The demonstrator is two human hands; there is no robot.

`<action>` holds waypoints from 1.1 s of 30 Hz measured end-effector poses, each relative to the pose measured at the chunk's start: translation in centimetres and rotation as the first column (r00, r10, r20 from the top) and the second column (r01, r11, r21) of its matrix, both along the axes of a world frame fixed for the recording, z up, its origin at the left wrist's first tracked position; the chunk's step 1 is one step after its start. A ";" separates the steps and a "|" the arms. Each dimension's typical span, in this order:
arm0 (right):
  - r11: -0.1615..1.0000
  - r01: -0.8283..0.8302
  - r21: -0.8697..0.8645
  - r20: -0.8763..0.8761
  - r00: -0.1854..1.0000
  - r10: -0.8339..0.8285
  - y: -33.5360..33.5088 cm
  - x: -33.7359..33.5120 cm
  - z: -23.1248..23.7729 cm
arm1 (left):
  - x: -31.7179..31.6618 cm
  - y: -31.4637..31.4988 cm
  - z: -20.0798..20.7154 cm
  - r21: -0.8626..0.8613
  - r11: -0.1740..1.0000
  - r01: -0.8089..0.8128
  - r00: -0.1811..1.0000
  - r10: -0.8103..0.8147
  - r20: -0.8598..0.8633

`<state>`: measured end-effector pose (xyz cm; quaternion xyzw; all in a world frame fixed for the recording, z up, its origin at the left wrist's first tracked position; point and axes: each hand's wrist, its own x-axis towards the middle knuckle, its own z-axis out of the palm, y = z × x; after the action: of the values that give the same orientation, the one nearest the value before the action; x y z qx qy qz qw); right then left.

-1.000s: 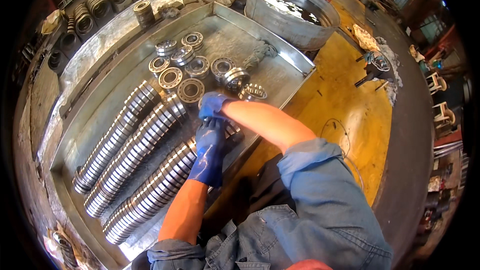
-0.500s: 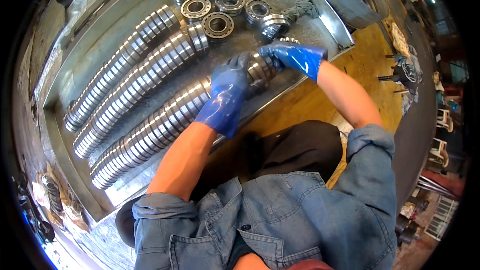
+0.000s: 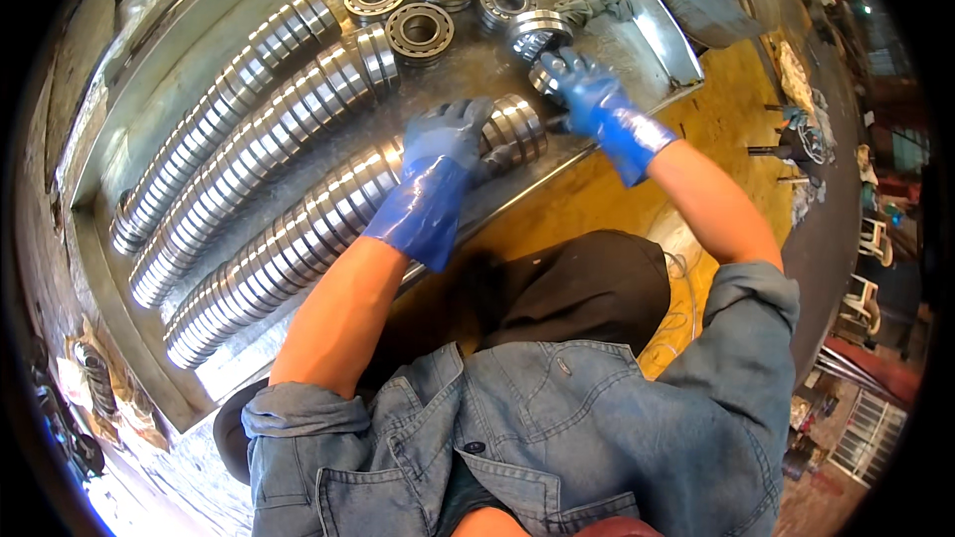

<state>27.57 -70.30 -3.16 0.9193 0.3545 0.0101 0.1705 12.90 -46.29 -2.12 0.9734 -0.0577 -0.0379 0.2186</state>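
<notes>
A long row of shiny steel bearing rings lies on its side in the shallow metal tray. Over the row, toward its right end, is my left hand in a blue rubber glove, fingers closed round the rings. Several rings stick out to the right of that hand. My right hand, gloved the same way, has its fingers curled over a bearing just beyond the row's end. The hand partly covers that bearing. Another bearing leans tilted right behind it.
Two more rows of rings, a middle row and a far row, lie alongside. Loose bearings stand in a group at the back. A grey rag sits near the tray's raised rim. Yellow floor shows beyond the front edge.
My right hand has left the end of the front row and moved right, onto the bearing there. My left hand stays on the row. The whole view has shifted slightly.
</notes>
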 end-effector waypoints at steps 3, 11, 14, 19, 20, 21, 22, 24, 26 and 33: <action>0.997 0.014 -0.077 0.032 0.999 -0.012 0.7 0.7 -1.6 | -0.1 -0.2 0.7 -0.013 1.000 -0.013 0.997 0.012 -0.074; 0.710 0.540 0.452 -0.645 0.748 -0.159 -1.1 7.0 -2.6 | -0.2 -0.2 0.5 -0.061 0.998 -0.012 1.000 0.012 -0.002; 0.727 0.564 0.391 -0.622 0.744 -0.243 1.1 2.1 3.6 | -0.4 0.7 -0.6 -0.065 0.995 -0.074 0.997 0.074 -0.006; 0.596 0.607 0.525 -0.755 0.655 -0.002 1.2 -2.6 11.8 | -1.2 0.6 0.5 -0.206 0.975 -0.090 0.992 0.107 0.073; 0.511 0.666 0.544 -0.795 0.604 0.059 0.6 -0.6 10.7 | -1.0 0.4 1.7 -0.241 0.960 -0.142 0.988 0.151 0.019; 0.329 0.782 0.529 -0.849 0.484 0.213 0.0 2.1 8.8 | -0.6 0.6 1.9 -0.247 0.958 -0.147 0.987 0.159 0.033; 0.160 0.878 0.450 -0.846 0.363 0.391 0.6 3.5 7.9 | 0.1 1.5 1.4 -0.471 0.843 -0.258 0.961 0.275 -0.034; 0.145 0.917 0.372 -0.819 0.250 0.516 4.5 3.2 8.4 | 1.9 3.3 -3.0 -0.987 0.046 -0.156 0.959 0.245 -0.140; 0.087 0.984 0.153 -0.740 0.055 0.670 3.4 3.4 7.5 | 1.2 3.1 1.0 -0.985 -0.067 -0.162 0.964 0.205 -0.172; 0.029 0.998 0.054 -0.712 0.018 0.702 9.7 -2.2 4.5 | -3.7 8.1 5.4 -0.857 -0.363 -0.365 0.922 -0.015 -0.387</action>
<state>25.39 -60.56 1.32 0.4772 -0.0219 -0.4108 -0.7766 9.24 -38.19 3.26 0.3648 0.1176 -0.0535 0.9221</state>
